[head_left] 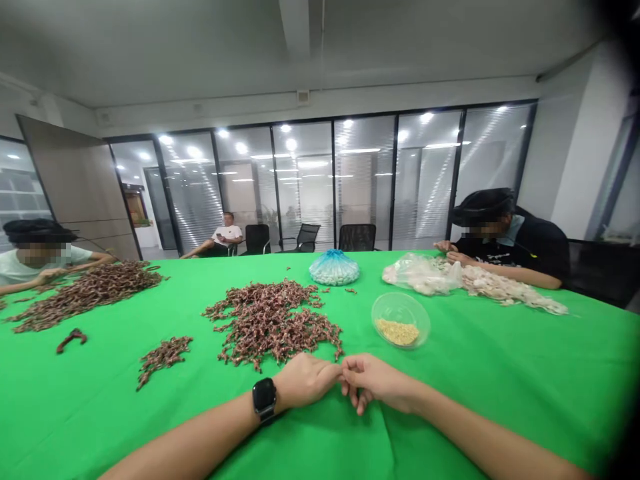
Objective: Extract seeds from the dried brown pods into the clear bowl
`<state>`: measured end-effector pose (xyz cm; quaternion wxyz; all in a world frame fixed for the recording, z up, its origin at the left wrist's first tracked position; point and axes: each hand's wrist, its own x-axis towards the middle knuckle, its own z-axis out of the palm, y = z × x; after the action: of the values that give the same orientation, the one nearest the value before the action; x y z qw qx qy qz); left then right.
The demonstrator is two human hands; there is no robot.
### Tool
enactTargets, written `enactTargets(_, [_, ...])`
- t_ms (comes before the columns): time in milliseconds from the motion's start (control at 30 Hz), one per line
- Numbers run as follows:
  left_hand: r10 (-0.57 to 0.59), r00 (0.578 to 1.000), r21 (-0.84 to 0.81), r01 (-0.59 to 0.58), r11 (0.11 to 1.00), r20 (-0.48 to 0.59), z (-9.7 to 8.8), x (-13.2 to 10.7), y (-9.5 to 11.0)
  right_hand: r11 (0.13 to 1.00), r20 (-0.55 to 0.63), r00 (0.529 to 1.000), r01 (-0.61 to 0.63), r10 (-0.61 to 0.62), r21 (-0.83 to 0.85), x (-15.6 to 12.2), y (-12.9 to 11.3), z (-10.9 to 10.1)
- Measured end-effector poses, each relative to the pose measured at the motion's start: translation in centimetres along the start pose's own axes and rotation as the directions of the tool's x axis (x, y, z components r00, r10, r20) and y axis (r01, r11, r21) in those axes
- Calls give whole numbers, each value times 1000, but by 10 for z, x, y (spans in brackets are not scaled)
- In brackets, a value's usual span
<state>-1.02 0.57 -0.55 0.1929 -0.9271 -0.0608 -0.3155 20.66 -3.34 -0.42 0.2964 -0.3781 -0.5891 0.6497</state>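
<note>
My left hand [307, 379], with a black watch [264, 397] at the wrist, meets my right hand [375, 383] at the fingertips over the green cloth [320, 440]. Both hands are closed in a pinch, and whatever lies between the fingers is hidden or too small to make out. Just beyond them spreads a large pile of reddish-brown, knobbly dried pieces [277, 323]. To the right of the pile, a clear plastic bowl [383, 308] holds yellowish bits [399, 331]. A smaller heap of the same brown pieces [165, 357] lies to the left.
Dark-handled pliers [71, 340] rest at the left. A tied blue-and-white bag [334, 268] and a clear bag [420, 273] stand farther back. Co-workers sit at the left [40, 257] and right [510, 240], beside a brown pile [95, 290] and pale flakes [505, 285].
</note>
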Motion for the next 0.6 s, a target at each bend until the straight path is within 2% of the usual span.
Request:
enactTargets(367, [-2, 1000, 10, 1, 1000, 28, 0, 0, -1, 1000, 21, 1000, -1, 1, 20, 1, 4, -5])
enactTargets(600, [6, 999, 18, -7, 1000, 54, 1, -2, -2, 999, -18, 1000, -17, 17, 33, -4, -1, -5])
